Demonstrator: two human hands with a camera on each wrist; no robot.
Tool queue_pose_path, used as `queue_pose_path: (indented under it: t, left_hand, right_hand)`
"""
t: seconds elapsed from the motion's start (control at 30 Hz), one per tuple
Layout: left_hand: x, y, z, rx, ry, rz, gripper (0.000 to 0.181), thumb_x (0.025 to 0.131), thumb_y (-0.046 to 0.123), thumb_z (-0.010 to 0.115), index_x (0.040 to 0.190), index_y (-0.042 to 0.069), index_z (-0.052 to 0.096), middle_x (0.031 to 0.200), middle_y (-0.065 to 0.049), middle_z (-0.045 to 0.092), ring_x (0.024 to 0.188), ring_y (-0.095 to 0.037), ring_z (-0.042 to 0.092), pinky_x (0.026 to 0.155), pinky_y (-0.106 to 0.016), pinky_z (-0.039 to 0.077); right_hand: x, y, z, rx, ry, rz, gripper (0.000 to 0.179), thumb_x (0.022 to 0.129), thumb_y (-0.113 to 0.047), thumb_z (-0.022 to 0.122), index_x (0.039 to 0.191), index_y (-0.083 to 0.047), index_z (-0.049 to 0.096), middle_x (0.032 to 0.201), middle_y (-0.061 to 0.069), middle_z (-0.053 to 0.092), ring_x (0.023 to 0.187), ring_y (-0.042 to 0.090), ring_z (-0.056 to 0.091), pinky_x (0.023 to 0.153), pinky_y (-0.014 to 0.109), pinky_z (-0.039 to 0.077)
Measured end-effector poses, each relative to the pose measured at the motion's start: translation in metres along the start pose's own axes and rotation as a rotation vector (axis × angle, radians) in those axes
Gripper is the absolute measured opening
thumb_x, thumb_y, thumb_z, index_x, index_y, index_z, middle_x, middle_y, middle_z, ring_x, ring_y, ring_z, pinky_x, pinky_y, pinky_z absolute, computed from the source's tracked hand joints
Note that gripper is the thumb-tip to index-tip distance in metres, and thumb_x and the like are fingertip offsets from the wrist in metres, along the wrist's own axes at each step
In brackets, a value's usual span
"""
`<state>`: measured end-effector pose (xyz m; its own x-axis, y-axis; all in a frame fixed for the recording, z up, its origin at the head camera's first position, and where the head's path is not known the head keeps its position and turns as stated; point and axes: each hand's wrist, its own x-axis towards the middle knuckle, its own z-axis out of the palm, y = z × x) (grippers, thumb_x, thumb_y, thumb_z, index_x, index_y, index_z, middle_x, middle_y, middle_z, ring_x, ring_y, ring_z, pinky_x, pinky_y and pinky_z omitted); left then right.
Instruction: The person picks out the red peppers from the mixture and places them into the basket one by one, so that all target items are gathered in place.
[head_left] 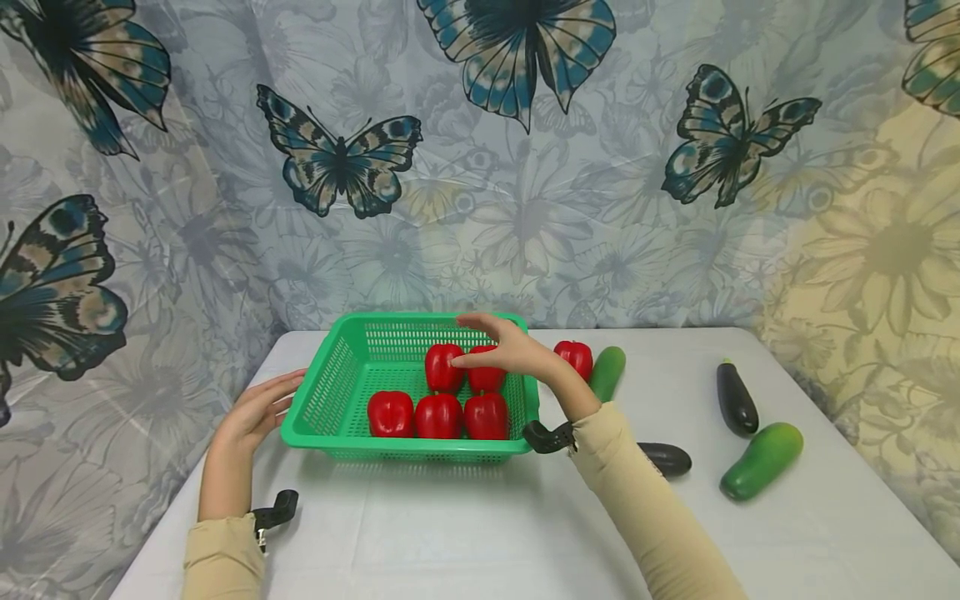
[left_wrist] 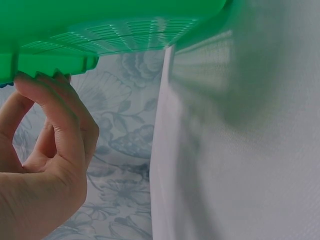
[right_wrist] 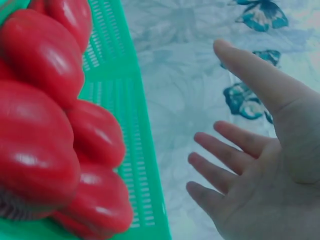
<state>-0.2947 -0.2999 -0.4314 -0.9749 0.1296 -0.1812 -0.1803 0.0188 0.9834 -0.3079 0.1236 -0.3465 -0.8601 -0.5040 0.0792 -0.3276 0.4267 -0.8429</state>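
Observation:
A green plastic basket with slotted walls stands on the white table, with several red bell peppers gathered in its middle and right part. At the basket's left rim is my left hand; the left wrist view shows its fingertips touching the rim from outside. Over the basket's right side reaches my right hand, thumb and fingers spread apart. In the right wrist view the palm is bare and holds nothing, with the peppers off to one side.
Right of the basket lie another red bell pepper and a green cucumber. A dark eggplant is partly behind my right sleeve. Farther right are another eggplant and a thick green vegetable. Butterfly-printed cloth hangs behind the table.

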Motion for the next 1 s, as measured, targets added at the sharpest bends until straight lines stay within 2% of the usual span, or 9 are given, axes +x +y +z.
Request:
queue_pose_path:
  t: [0.13, 0.3, 0.4, 0.53, 0.73, 0.9, 1.0]
  left_hand:
    - [0.0, 0.0, 0.0, 0.006, -0.002, 0.002, 0.015, 0.098, 0.025, 0.06, 0.107, 0.034, 0.069, 0.103, 0.025, 0.066, 0.097, 0.003, 0.064, 0.082, -0.022, 0.054]
    - [0.0, 0.001, 0.0, 0.016, 0.001, 0.004, 0.018, 0.099, 0.024, 0.059, 0.113, 0.031, 0.068, 0.102, 0.026, 0.065, 0.097, 0.004, 0.063, 0.082, -0.021, 0.053]
    - [-0.001, 0.002, 0.001, 0.014, 0.003, 0.0, 0.019, 0.099, 0.023, 0.059, 0.114, 0.031, 0.067, 0.101, 0.026, 0.065, 0.096, 0.004, 0.063, 0.082, -0.021, 0.053]
    - [-0.003, 0.004, 0.002, -0.002, 0.011, -0.004, 0.017, 0.099, 0.023, 0.059, 0.112, 0.031, 0.068, 0.099, 0.025, 0.066, 0.095, 0.004, 0.064, 0.08, -0.021, 0.053]
    - [-0.004, 0.005, 0.003, 0.005, 0.009, -0.004, 0.019, 0.099, 0.024, 0.059, 0.116, 0.029, 0.067, 0.1, 0.025, 0.065, 0.095, 0.004, 0.063, 0.081, -0.021, 0.053]
    - [-0.003, 0.004, 0.002, 0.019, 0.012, -0.007, 0.025, 0.098, 0.027, 0.06, 0.123, 0.027, 0.065, 0.101, 0.027, 0.064, 0.095, 0.005, 0.063, 0.082, -0.02, 0.053]
    - [-0.003, 0.004, 0.003, 0.023, 0.011, -0.007, 0.024, 0.098, 0.029, 0.061, 0.122, 0.029, 0.065, 0.102, 0.027, 0.064, 0.096, 0.005, 0.063, 0.082, -0.02, 0.053]
  right_hand:
    - [-0.008, 0.006, -0.009, 0.009, 0.058, 0.002, 0.076, 0.085, -0.033, 0.076, 0.149, -0.019, 0.039, 0.153, 0.003, 0.041, 0.146, 0.026, 0.032, 0.117, 0.053, 0.029]
    - [-0.018, 0.014, -0.019, 0.011, 0.159, 0.059, 0.078, 0.083, -0.043, 0.076, 0.149, -0.028, 0.037, 0.155, -0.001, 0.038, 0.148, 0.03, 0.026, 0.117, 0.056, 0.027]
    - [-0.025, 0.02, -0.024, 0.04, 0.205, 0.092, 0.08, 0.083, -0.046, 0.075, 0.15, -0.031, 0.034, 0.158, -0.003, 0.032, 0.149, 0.035, 0.022, 0.116, 0.059, 0.025]
    - [-0.031, 0.029, -0.03, 0.06, 0.264, 0.107, 0.082, 0.084, -0.045, 0.074, 0.152, -0.033, 0.029, 0.161, -0.004, 0.024, 0.151, 0.035, 0.017, 0.118, 0.057, 0.023]
    - [-0.038, 0.045, -0.037, 0.067, 0.358, 0.14, 0.086, 0.085, -0.045, 0.074, 0.155, -0.028, 0.026, 0.163, 0.002, 0.019, 0.152, 0.031, 0.013, 0.122, 0.05, 0.018]
    - [-0.045, 0.064, -0.043, 0.04, 0.393, 0.168, 0.089, 0.086, -0.043, 0.074, 0.156, -0.023, 0.023, 0.164, 0.007, 0.018, 0.152, 0.032, 0.013, 0.121, 0.054, 0.019]
    - [-0.05, 0.076, -0.046, 0.0, 0.403, 0.194, 0.089, 0.087, -0.042, 0.073, 0.156, -0.019, 0.022, 0.163, 0.01, 0.019, 0.151, 0.036, 0.015, 0.119, 0.057, 0.023]
